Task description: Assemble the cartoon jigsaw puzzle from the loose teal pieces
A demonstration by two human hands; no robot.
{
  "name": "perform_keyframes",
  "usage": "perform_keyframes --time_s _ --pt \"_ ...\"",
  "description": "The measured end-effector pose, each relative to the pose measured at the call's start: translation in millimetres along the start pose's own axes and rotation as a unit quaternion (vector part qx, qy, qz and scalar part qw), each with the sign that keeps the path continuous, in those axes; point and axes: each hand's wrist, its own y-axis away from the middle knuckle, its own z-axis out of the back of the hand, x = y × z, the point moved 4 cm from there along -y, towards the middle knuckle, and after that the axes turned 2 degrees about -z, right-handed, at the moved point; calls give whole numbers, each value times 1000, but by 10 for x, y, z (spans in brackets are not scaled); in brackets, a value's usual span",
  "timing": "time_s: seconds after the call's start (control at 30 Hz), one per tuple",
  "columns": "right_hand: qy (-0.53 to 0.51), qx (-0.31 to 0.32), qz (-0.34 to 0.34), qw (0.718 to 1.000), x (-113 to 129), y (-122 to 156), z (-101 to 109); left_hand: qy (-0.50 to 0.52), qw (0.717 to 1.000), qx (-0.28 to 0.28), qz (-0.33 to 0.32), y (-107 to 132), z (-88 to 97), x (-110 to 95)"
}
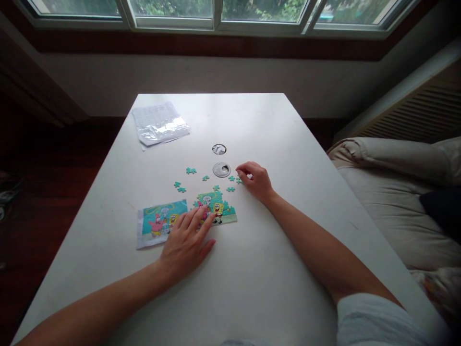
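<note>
A partly assembled jigsaw puzzle (pixel 218 211) with cartoon figures lies at the middle of the white table. My left hand (pixel 187 240) rests flat with its fingers stretched out, their tips over the puzzle's left part, which they hide. Under its knuckles is the right edge of a picture sheet (pixel 151 221) showing the same figures. Just right of the loose green puzzle pieces (pixel 231 189), my right hand (pixel 254 179) is curled, thumb and forefinger close together. One puzzle piece (pixel 238 180) lies beside its thumb. Whether anything is between those fingertips is too small to tell.
Several more loose pieces (pixel 190 170) lie beyond the puzzle. Behind them are a round grey cable-hole cover (pixel 221 169) and an open round hole (pixel 219 149) in the tabletop. A clear plastic bag with paper (pixel 158 122) lies far left. A sofa (pixel 382 192) stands at right.
</note>
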Motion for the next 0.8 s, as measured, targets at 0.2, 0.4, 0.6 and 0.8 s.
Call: perform_keyframes --time_s 0.2,0.4,0.6,0.8 --pt "4 -42 -20 999 -37 -9 29 20 1000 -4 -18 -26 -16 50" --pt "-7 -78 -85 993 -144 -14 54 39 998 -5 -46 -41 -54 77" --pt "-18 -114 -146 983 -239 7 87 50 997 -5 -62 -54 -77 97" --pt "-27 -90 -169 981 -301 27 80 43 997 -7 -62 -43 -92 105"
